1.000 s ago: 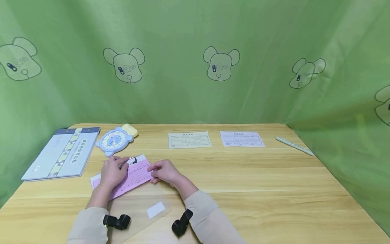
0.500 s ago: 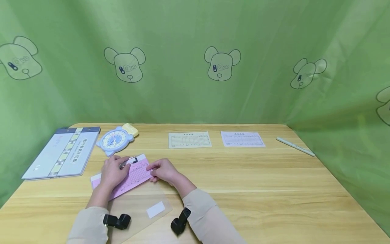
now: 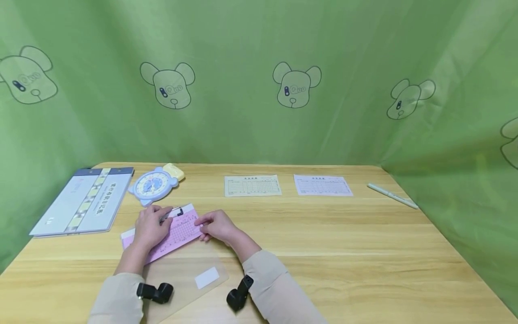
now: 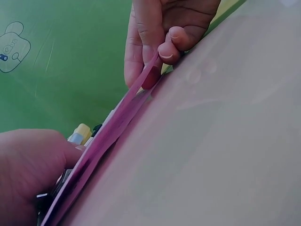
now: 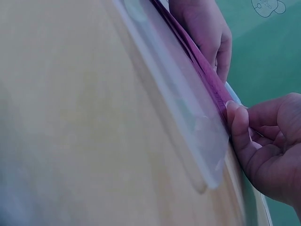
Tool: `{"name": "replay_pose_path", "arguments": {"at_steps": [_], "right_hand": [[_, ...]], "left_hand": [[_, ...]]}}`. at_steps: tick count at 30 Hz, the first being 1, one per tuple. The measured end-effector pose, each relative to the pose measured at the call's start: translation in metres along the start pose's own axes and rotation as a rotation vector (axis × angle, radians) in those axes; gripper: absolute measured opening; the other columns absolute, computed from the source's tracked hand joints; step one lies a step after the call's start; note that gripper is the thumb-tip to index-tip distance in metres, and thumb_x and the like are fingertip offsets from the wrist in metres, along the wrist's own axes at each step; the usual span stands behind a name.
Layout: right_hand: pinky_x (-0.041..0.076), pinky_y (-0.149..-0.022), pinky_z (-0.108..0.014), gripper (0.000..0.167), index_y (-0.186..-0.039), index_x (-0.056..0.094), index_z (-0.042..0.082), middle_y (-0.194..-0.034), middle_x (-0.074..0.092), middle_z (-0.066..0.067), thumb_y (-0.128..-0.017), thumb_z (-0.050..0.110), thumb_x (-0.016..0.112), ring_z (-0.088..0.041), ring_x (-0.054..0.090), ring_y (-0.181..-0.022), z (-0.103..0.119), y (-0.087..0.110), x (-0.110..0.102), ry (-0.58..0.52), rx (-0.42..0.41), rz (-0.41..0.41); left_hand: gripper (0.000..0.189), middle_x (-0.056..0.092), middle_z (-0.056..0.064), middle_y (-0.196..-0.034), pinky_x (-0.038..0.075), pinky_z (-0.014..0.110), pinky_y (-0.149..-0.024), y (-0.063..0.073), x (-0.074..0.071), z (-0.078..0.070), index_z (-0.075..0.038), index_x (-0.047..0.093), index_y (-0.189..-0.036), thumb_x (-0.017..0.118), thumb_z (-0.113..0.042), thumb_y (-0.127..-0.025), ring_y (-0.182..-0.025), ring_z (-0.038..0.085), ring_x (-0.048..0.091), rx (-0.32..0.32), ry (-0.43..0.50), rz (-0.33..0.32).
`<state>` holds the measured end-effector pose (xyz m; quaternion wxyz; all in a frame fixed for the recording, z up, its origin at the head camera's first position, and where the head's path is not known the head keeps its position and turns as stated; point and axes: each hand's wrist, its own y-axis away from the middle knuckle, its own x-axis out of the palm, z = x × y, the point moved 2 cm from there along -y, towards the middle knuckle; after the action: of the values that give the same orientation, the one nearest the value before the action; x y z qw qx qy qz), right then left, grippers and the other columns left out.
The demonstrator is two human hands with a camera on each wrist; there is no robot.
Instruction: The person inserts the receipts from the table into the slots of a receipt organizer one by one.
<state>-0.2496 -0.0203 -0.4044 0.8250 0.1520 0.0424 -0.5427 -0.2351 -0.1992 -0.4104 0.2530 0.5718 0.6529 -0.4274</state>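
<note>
A pink printed form (image 3: 182, 231) lies on a clear clipboard (image 3: 186, 274), slanting upward to the right in the head view. My left hand (image 3: 151, 227) lies over the form's upper left, its fingers and thumb holding the clipboard's metal clip (image 3: 176, 212), which it partly covers. At the form's right end my right hand (image 3: 218, 226) pinches the edge between thumb and fingers. The left wrist view shows the pink paper (image 4: 113, 127) edge-on, its layers slightly apart near the pinch. In the right wrist view the right thumb and fingertips (image 5: 240, 117) grip the paper's corner.
Further back lie two printed slips, one greenish (image 3: 252, 186) and one white (image 3: 323, 185), with a pen (image 3: 392, 195) to their right. At left are a ledger book (image 3: 82, 200), a blue toy clock (image 3: 153, 185) and a yellow block (image 3: 174, 172). A green curtain surrounds the table.
Both hands stay almost still on the form and clip. The right forearm has shifted very slightly to the left since one second ago; the camera view drifts a little.
</note>
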Motion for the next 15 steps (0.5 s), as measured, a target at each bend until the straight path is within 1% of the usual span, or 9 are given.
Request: {"name": "replay_pose_path", "arguments": {"at_steps": [5,7,12,15], "right_hand": [[0.046,-0.047,-0.023,0.02,-0.091,0.062,-0.005,-0.065,0.055,-0.01,-0.076,-0.013,0.052,-0.013,0.052,-0.049,-0.0008,0.0004,0.0006,0.009,-0.001,-0.005],[0.046,-0.047,-0.023,0.02,-0.091,0.062,-0.005,-0.065,0.055,-0.01,-0.076,-0.013,0.052,-0.013,0.051,-0.048,-0.001,0.0003,0.0011,0.009,-0.001,-0.006],[0.046,-0.047,-0.023,0.02,-0.091,0.062,-0.006,-0.066,0.056,-0.009,-0.076,-0.013,0.051,-0.013,0.052,-0.048,-0.0007,0.0003,0.0011,0.011,-0.009,-0.006],[0.046,-0.047,-0.023,0.02,-0.091,0.062,-0.006,-0.067,0.056,-0.009,-0.077,-0.013,0.051,-0.013,0.051,-0.048,-0.0006,-0.0002,0.0006,0.017,-0.011,-0.009]], "left_hand": [[0.033,0.044,0.02,-0.102,0.028,0.048,-0.076,0.0,0.0007,0.0022,0.001,0.054,-0.113,0.053,-0.011,-0.081,-0.094,0.035,0.036,0.006,-0.013,0.006],[0.032,0.045,0.019,-0.101,0.028,0.048,-0.077,-0.0003,0.0009,0.0022,0.001,0.055,-0.112,0.053,-0.01,-0.082,-0.094,0.034,0.037,0.02,-0.029,0.001],[0.03,0.047,0.019,-0.093,0.03,0.048,-0.077,-0.0029,0.0015,0.0006,0.002,0.057,-0.108,0.055,-0.007,-0.08,-0.091,0.034,0.039,0.107,-0.106,-0.033],[0.029,0.046,0.018,-0.09,0.03,0.046,-0.077,-0.0043,0.0022,-0.0002,0.004,0.058,-0.106,0.056,-0.006,-0.079,-0.088,0.034,0.039,0.153,-0.131,-0.049]]}}
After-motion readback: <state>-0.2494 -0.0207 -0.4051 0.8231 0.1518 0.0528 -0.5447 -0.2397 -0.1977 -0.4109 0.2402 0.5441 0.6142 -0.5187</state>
